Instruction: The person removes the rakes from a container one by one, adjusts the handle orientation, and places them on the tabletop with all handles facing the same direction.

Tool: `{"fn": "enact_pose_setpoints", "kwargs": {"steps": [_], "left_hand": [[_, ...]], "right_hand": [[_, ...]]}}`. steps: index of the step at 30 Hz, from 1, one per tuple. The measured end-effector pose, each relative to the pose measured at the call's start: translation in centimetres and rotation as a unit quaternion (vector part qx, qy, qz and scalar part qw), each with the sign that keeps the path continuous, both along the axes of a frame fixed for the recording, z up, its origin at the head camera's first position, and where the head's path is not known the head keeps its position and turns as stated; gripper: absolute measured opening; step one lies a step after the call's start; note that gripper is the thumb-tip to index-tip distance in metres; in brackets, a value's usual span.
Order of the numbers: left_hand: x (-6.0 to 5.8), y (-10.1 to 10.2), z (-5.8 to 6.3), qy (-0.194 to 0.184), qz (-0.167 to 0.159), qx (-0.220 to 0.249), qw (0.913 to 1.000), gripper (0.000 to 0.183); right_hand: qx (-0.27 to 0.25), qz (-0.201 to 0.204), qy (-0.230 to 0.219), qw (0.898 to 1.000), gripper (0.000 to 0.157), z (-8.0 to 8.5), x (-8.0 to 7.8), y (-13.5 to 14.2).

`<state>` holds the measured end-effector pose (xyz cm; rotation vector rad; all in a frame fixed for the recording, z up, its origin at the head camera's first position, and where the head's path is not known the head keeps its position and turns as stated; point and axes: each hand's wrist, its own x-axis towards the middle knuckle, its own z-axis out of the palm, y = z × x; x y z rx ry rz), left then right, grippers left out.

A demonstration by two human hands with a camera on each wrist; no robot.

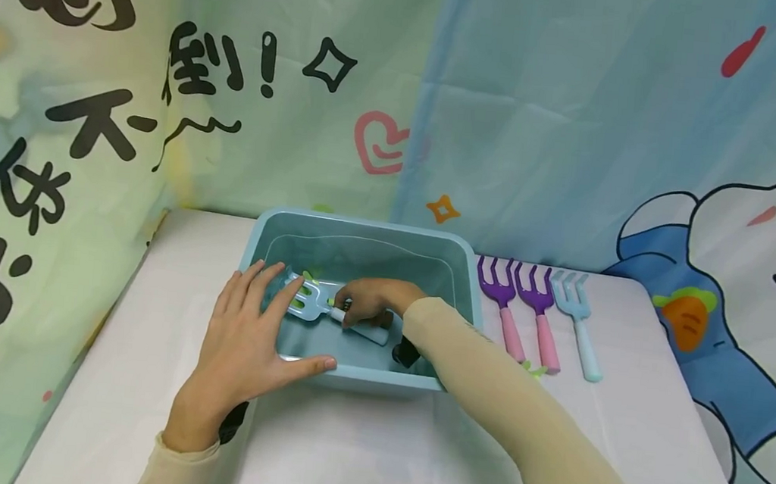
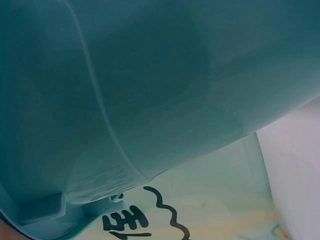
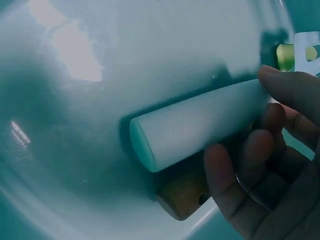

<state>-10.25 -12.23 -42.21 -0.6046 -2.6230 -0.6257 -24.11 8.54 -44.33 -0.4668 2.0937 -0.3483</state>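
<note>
Bin (image 1: 377,380): grey-blue; fork inside (image 1: 316,309): pale blue; two forks alongside (image 1: 502,293): purple with pink handles (image 1: 547,344); third fork (image 1: 580,318): pale blue; tabletop (image 1: 155,330): white; sleeves (image 1: 518,419): cream; backdrop (image 1: 540,132): pale green and blue, printed with black characters (image 1: 93,114) and a pink heart outline (image 1: 360,141)

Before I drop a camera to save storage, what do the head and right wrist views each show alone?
Head only: the left hand at the bin's rim, two purple-and-pink forks and a blue fork beside the bin. Right wrist only: a dark spot on the brown object. Both: the right hand holding another fork by its handle inside the bin.
</note>
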Motion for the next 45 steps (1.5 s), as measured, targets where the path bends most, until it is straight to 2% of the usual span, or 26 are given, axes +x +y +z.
{"fn": "enact_pose_setpoints", "kwargs": {"steps": [3, 12, 19, 27, 32, 37, 40, 45], "left_hand": [[-0.1, 0.0, 0.0, 0.0, 0.0, 0.003, 1.0, 0.111], [-0.3, 0.2, 0.1, -0.001, 0.0, 0.005, 1.0, 0.111], [-0.2, 0.2, -0.2, -0.013, -0.001, 0.0, 0.9999, 0.11], [0.0, 0.1, -0.2, -0.003, 0.002, 0.003, 1.0, 0.111], [0.0, 0.1, 0.0, 0.008, 0.002, 0.006, 1.0, 0.111], [0.2, 0.2, 0.1, 0.003, 0.003, 0.004, 1.0, 0.11], [0.2, 0.2, 0.3, 0.0, 0.004, 0.001, 1.0, 0.111], [0.2, 0.2, 0.3, -0.007, 0.005, -0.002, 1.0, 0.11]], "right_hand": [[-0.006, 0.009, 0.004, 1.0, 0.007, 0.1, -0.1, 0.0], [-0.033, 0.007, -0.042, 0.999, 0.013, 0.9, -0.6, 0.3], [-0.043, -0.02, -0.091, 0.995, 0.012, 1.5, -0.5, 0.5], [-0.038, -0.055, -0.07, 0.995, 0.017, 2.0, -0.5, 0.4], [-0.046, -0.073, -0.074, 0.993, 0.018, 2.9, -0.7, 1.0], [-0.047, -0.081, -0.08, 0.992, 0.022, 3.8, -0.9, 1.7], [-0.058, -0.078, -0.079, 0.992, 0.025, 4.6, -0.8, 1.9], [-0.092, -0.085, -0.103, 0.987, 0.024, 6.4, -0.4, 2.6]]}}
